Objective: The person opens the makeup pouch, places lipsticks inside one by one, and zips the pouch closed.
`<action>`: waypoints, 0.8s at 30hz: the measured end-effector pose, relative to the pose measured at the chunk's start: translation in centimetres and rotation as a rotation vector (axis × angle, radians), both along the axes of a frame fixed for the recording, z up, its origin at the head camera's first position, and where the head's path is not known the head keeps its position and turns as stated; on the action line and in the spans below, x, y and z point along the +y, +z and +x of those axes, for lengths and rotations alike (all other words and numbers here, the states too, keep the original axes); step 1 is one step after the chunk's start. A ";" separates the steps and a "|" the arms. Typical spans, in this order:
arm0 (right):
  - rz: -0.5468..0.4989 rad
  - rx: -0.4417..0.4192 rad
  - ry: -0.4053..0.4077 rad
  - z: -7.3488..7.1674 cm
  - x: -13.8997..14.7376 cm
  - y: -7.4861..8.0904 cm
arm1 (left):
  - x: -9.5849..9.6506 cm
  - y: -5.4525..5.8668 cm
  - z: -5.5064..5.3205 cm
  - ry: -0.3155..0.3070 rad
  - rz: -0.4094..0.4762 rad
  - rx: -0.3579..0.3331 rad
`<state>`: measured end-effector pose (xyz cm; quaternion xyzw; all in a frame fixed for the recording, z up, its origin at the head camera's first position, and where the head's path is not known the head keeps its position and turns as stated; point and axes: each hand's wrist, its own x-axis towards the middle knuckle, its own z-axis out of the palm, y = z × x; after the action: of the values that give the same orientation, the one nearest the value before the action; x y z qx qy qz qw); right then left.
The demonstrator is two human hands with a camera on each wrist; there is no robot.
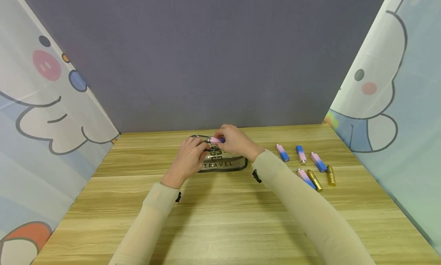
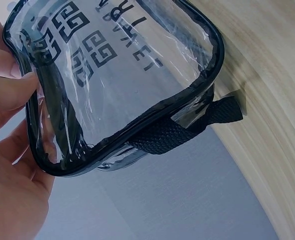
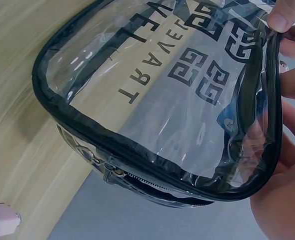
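We see glossy, creased plastic on the clear, black-edged rounded pouch [image 2: 132,97], rough weave on its flat black cloth strap [image 2: 163,136], metallic shine on 2 gold bullet-shaped tubes [image 1: 331,176], wood grain across the yellow-brown tabletop [image 1: 220,223].

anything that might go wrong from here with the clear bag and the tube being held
The held tube might slip from the right grip beside the clear bag. The bag looks soft, so it may buckle if the left grip loosens. The right sleeve lies close to a loose tube and could knock it.
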<state>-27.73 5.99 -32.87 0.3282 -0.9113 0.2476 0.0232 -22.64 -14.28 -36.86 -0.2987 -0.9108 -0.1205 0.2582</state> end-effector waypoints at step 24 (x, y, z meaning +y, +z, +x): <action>0.023 0.080 0.016 1.0 2.3 1.8 | -0.1 0.1 0.0 -0.003 0.008 0.006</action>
<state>-26.73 8.26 -31.09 0.3453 -0.9098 0.2238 0.0541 -22.64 -14.41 -36.80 -0.2994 -0.9090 -0.1238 0.2621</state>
